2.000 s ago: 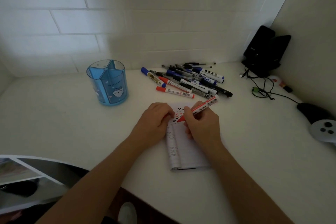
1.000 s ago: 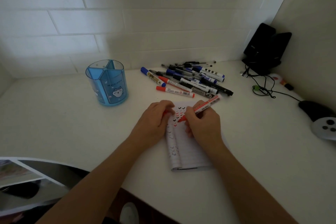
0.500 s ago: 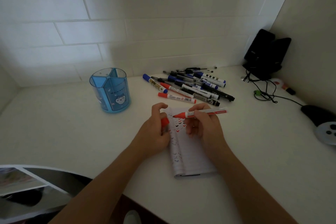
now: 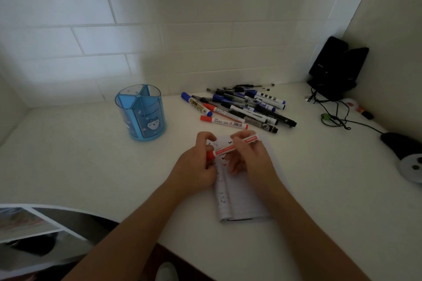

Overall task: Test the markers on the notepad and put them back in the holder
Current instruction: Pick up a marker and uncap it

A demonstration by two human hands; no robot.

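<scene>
From the head camera, a smooth white worktop point(image 4: 91, 166) runs into a corner of matt white tiled wall. Near the middle of its front edge lies a small lined notepad point(image 4: 242, 203), its pages folded open and soft at the spine, the paper dotted with small red, blue and black tick marks. Both hands meet above the pad's far end. The right hand point(image 4: 251, 157) pinches the white cylindrical barrel of a red marker point(image 4: 235, 145) between thumb and fingertips, with the barrel lying nearly level and slanting up to the right. The left hand point(image 4: 196, 164) has its fingers curled round the glossy red cap point(image 4: 210, 155) at the barrel's left end; cap and barrel touch, but I cannot tell whether the cap is fully seated. Toward the back left stands the holder point(image 4: 141, 113), a round cup of translucent blue plastic split into wedge compartments, with a small white cartoon face printed on its side; no markers show in it. At the back centre, close to the wall, a loose pile of markers point(image 4: 246, 105) lies flat, slim plastic tubes with blue, black and red caps crossing one another, and one more red-capped pen point(image 4: 225, 122) lies just in front of the pile, between it and the pad. In the back right corner two black boxy speakers point(image 4: 338, 68) lean together, thin black cables point(image 4: 335, 116) trailing from them along the right edge.
</scene>
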